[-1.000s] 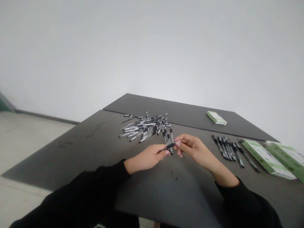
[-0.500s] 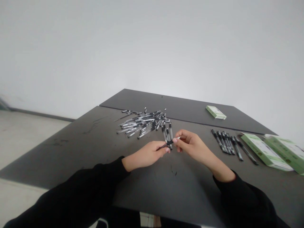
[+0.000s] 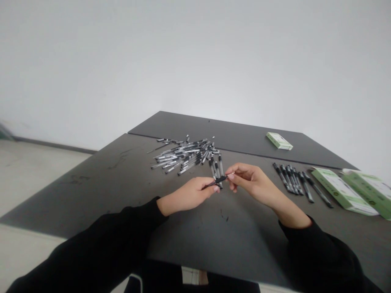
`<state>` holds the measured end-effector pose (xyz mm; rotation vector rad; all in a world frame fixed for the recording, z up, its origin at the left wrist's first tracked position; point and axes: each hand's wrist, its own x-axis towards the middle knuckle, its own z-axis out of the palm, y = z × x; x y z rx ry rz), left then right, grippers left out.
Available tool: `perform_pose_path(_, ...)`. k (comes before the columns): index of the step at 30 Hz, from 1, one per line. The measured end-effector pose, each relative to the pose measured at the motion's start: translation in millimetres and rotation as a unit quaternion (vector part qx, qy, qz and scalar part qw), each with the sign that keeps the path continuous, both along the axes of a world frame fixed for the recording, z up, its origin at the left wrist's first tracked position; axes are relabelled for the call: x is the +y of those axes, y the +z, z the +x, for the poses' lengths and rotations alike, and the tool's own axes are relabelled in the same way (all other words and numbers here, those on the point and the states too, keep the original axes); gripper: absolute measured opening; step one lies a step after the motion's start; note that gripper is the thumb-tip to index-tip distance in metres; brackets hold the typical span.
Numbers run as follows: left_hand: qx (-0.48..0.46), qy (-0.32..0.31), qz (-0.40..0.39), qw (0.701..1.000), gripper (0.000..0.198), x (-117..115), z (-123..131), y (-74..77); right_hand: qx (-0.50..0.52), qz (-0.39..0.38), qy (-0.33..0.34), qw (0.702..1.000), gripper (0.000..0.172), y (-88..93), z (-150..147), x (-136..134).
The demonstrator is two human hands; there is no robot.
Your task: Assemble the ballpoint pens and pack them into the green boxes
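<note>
A pen with a black rubber grip [image 3: 220,179] lies slantwise between my two hands, above the table. My left hand [image 3: 195,193] is closed around its left end, thumb and fingers pressed together. At the pen's right end, the thumb and forefinger of my right hand [image 3: 249,177] pinch the silver tip, the other fingers curled loosely beneath. Just behind the hands, a few clear pen barrels with black grips [image 3: 220,163] lie side by side, partly hidden by the held pen and fingers. Farther back spreads a loose pile of clear barrels and small parts [image 3: 186,154].
To the right, several black-capped pens [image 3: 290,180] lie in a row. Beside them are two green-and-white boxes [image 3: 342,191] [image 3: 366,189], and a smaller box [image 3: 279,141] rests farther back. The dark table [image 3: 195,240] has a seam across it; a white wall stands behind.
My right hand has slid slightly right along the pen, and more of the black grip shows between the hands. My left hand keeps its hold. The view has shifted a little.
</note>
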<state>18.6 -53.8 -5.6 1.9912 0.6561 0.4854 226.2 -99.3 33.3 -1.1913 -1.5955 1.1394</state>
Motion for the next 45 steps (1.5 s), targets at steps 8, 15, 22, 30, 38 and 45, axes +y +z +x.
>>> perform_pose_path(8,0.009,0.005,0.013,1.000,0.025,1.8,0.2,-2.5,-0.053,0.010,-0.051,0.997,0.038,-2.0,1.3,1.3)
perform_pose_path(15,0.010,0.007,0.015,1.000,0.025,1.4,0.0,-1.9,-0.068,0.000,-0.044,0.997,0.040,-1.3,3.1,1.4)
perform_pose_path(22,0.005,0.006,0.013,1.000,0.024,1.9,0.1,-1.3,-0.055,0.006,-0.022,0.998,0.038,-1.6,3.1,-0.3)
perform_pose_path(30,0.009,0.006,0.023,1.000,0.026,2.1,-0.3,-3.3,-0.101,0.024,-0.041,0.994,0.033,-3.6,4.4,-0.4)
perform_pose_path(38,0.031,0.045,0.109,0.993,0.026,3.6,-1.8,-10.3,-0.042,-0.011,-0.069,0.997,0.039,-7.5,-3.3,0.6)
perform_pose_path(45,0.073,0.084,0.171,0.979,0.026,5.1,-1.8,-11.3,-0.037,-0.039,-0.110,0.992,0.039,-17.6,-13.3,0.2)
